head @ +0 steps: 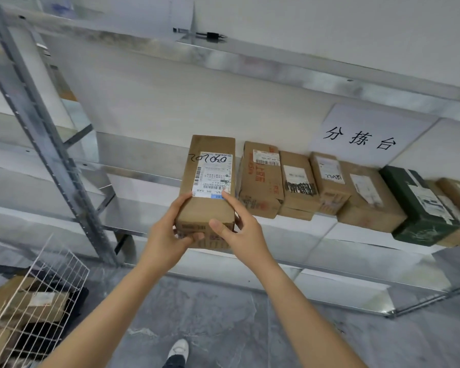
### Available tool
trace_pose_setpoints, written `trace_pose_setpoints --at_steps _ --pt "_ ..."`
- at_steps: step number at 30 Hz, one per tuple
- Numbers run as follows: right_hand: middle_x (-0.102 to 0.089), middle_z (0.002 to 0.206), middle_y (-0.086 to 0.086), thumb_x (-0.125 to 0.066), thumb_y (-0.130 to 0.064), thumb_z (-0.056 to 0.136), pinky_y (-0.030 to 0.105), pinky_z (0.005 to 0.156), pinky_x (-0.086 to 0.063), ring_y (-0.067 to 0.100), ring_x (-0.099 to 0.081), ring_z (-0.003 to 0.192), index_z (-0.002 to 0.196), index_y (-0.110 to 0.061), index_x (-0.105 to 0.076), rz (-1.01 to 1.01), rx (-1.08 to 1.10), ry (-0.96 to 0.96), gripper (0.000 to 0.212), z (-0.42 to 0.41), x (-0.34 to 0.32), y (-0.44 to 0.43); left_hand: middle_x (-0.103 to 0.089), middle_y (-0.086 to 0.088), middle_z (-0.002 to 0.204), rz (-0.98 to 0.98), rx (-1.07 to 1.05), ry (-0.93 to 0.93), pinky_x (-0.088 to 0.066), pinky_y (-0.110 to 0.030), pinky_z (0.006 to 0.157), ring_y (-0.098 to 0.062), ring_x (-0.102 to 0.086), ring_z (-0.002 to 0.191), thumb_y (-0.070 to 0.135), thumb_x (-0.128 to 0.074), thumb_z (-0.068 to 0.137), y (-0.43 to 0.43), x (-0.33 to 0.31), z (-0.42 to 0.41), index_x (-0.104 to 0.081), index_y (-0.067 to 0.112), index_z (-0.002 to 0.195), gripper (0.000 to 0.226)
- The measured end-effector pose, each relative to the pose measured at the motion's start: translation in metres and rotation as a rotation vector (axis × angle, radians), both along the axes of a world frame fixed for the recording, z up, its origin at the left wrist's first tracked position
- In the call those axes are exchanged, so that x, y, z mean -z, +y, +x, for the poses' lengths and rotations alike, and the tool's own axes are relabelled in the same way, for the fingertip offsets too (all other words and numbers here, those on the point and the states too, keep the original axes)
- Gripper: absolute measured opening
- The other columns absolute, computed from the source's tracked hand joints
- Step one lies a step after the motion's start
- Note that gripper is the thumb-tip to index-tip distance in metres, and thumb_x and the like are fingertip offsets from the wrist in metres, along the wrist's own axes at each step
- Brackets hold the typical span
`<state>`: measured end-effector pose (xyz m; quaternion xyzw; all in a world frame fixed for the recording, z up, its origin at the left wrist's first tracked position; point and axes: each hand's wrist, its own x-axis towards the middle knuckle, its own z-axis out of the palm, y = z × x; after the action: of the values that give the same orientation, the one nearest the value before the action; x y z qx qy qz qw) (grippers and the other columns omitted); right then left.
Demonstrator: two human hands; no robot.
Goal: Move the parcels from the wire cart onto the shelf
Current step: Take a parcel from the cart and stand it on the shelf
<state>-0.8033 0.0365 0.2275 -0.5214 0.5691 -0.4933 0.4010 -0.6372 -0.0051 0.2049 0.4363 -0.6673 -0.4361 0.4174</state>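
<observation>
A grey metal shelf (138,189) runs across a pale wall, standing on a mottled grey floor (223,314). Both bare arms reach up to its middle board, and between them is a tall brown parcel (207,181) with a white label and a handwritten number on its upper face.

The left hand (168,235) grasps the parcel's near left corner, thumb lying across the near end and fingers wrapped round the left side. The right hand (239,229) grasps the near right corner, thumb pressed on the near end, forefinger stretched along the top edge, the other fingers curled round the right side. So the parcel lies directly beyond the hands, its far part over the board and its near end sticking out past the front edge; whether it already rests on the board cannot be told.

Just right of it stands another brown box (260,179), the first of a row along the board that runs on to a dark green box (422,208) far right. Behind that row a paper sign (361,136) with three black characters hangs on the wall. On the board above lies a black pen (210,35).

Near left stands the white wire cart (37,288) with brown cart parcels (29,301) inside — well apart from the hands. A white shoe (178,349) shows between the arms.
</observation>
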Motion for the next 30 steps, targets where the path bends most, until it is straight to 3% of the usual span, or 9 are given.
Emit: trace_pose_setpoints --at_steps 6,10,13,17,20,23,26,30 --pt "-0.049 0.136 -0.018 -0.07 -0.018 0.087 0.014 0.1 -0.043 -0.014 -0.047 0.118 0.135 -0.032 -0.051 0.025 0.048 0.038 0.053 -0.004 0.013 -0.058 -0.051 0.027 0.115 0.028 0.026 -0.035 -0.049 -0.008 0.066 0.009 -0.057 0.095 0.005 -0.08 0.07 -0.063 0.014 -0.013 -0.033 0.053 0.126 0.087" --pt "-0.051 0.132 -0.018 -0.069 -0.017 0.088 0.008 0.098 -0.04 -0.02 -0.045 0.115 0.131 -0.026 -0.056 0.02 0.108 0.064 0.046 -0.009 0.021 -0.091 -0.054 0.024 0.115 0.059 0.056 -0.029 -0.048 -0.007 0.066 0.008 -0.06 0.092 0.002 -0.08 0.069 -0.1 0.025 -0.023 -0.035 0.045 0.132 0.088" --pt "-0.055 0.133 -0.013 -0.07 -0.018 0.088 0.012 0.1 -0.041 -0.013 -0.048 0.117 0.127 -0.025 -0.06 0.025 0.216 0.099 0.042 -0.011 0.03 -0.105 -0.058 0.02 0.116 0.084 0.089 -0.033 -0.049 -0.009 0.067 0.004 -0.063 0.091 -0.001 -0.08 0.068 -0.12 0.035 -0.035 -0.035 0.041 0.134 0.09" --pt "-0.055 0.133 -0.007 -0.067 -0.018 0.09 0.024 0.105 -0.042 0.001 -0.05 0.122 0.121 -0.035 -0.058 0.081 0.258 0.183 0.037 -0.017 0.035 -0.117 -0.059 0.018 0.114 0.069 0.062 -0.038 -0.049 -0.008 0.067 0.006 -0.063 0.089 -0.003 -0.08 0.067 -0.133 0.051 -0.052 -0.033 0.058 0.126 0.097" --pt "-0.052 0.136 -0.004 -0.066 -0.018 0.09 0.021 0.108 -0.037 0.005 -0.047 0.123 0.129 -0.034 -0.054 0.127 0.248 0.308 0.044 -0.021 0.037 -0.123 -0.06 0.018 0.112 0.061 0.046 -0.042 -0.047 -0.004 0.067 0.007 -0.062 0.089 -0.006 -0.077 0.069 -0.14 0.061 -0.061 -0.029 0.072 0.118 0.104" --pt "-0.041 0.144 -0.001 -0.066 -0.015 0.09 0.014 0.109 -0.027 0.012 -0.04 0.132 0.14 -0.027 -0.046 0.166 0.244 0.537 0.055 -0.025 0.039 -0.128 -0.059 0.013 0.122 0.077 0.065 -0.045 -0.047 -0.005 0.071 0.005 -0.063 0.093 -0.006 -0.075 0.071 -0.148 0.067 -0.07 -0.032 0.051 0.131 0.093" --pt "-0.035 0.141 0.004 -0.057 -0.017 0.095 0.025 0.107 -0.036 0.022 -0.045 0.128 0.145 -0.026 -0.04 0.254 0.262 0.685 0.053 -0.027 0.037 -0.135 -0.054 0.012 0.131 0.07 0.081 -0.069 -0.047 -0.006 0.075 0.002 -0.061 0.101 -0.006 -0.074 0.072 -0.159 0.072 -0.075 -0.033 0.047 0.134 0.091" --pt "-0.038 0.13 0.006 -0.051 -0.025 0.098 0.037 0.091 -0.05 0.03 -0.057 0.11 0.145 -0.032 -0.037 0.339 0.288 0.812 0.05 -0.029 0.033 -0.145 -0.052 0.012 0.132 0.063 0.092 -0.079 -0.047 -0.005 0.074 -0.004 -0.063 0.101 -0.003 -0.074 0.073 -0.171 0.074 -0.079 -0.031 0.052 0.132 0.092"
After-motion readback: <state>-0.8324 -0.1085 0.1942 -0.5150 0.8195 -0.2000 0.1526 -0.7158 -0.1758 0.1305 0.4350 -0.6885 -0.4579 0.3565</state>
